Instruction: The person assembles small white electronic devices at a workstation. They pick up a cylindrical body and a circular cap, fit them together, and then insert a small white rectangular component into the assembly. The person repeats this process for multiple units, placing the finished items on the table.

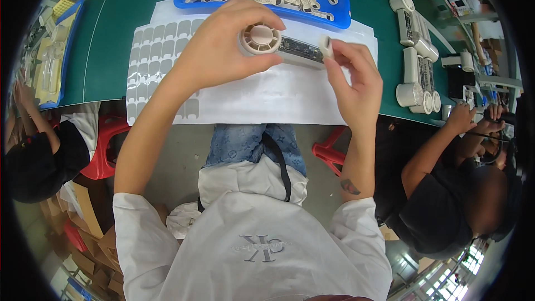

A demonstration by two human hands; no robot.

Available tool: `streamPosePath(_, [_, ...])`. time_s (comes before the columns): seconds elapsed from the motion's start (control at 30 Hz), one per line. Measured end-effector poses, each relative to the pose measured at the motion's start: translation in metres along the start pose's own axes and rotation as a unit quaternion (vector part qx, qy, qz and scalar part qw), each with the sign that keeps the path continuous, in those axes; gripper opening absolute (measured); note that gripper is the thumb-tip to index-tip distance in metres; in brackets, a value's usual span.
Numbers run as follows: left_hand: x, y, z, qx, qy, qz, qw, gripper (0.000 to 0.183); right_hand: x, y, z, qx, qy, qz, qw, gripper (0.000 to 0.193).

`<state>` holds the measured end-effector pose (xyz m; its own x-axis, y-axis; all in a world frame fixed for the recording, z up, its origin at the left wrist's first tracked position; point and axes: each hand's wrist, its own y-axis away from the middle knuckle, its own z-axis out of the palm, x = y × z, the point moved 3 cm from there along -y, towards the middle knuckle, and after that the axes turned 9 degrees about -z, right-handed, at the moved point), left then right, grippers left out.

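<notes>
My left hand (225,42) is closed around the round, slotted head of a white handheld fan (261,38). The fan's handle lies to the right, and a dark circuit board (301,48) shows along its uncovered face. At the far end of that handle, my right hand (354,75) pinches a small white plastic piece (326,47) between thumb and fingers. Whether this piece is joined to the handle cannot be told. Both hands are over a white sheet (251,103) on the green table. Grey stickers (147,69) in rows lie under and beside my left forearm.
A blue tray (346,14) heaped with small white plastic parts stands at the back. More white fans (409,72) with exposed boards lie at the right. Co-workers sit on both sides; one person's hand (461,118) is at the right. A red stool (106,147) stands at the left.
</notes>
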<state>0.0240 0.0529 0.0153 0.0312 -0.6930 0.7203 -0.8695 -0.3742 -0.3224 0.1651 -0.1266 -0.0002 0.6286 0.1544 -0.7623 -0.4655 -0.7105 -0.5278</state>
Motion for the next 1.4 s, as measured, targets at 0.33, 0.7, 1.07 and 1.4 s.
streamPosePath(0.33, [-0.021, -0.020, 0.036, -0.069, -0.043, -0.017, 0.997, 0.040, 0.003, -0.018, 0.012, -0.121, 0.144, 0.002, 0.982, 0.023])
streamPosePath(0.7, [-0.025, -0.020, 0.037, -0.032, -0.036, -0.020, 0.999, 0.033, 0.008, -0.021, 0.022, -0.094, 0.159, -0.044, 0.982, 0.022])
streamPosePath(1.07, [-0.035, -0.030, 0.028, -0.061, -0.072, 0.016, 0.995, 0.039, 0.003, -0.024, 0.046, -0.079, 0.386, -0.225, 0.891, 0.022])
streamPosePath(1.4, [-0.038, -0.030, 0.029, -0.050, -0.101, 0.011, 0.994, 0.041, 0.007, -0.026, 0.052, -0.099, 0.409, -0.246, 0.873, 0.014])
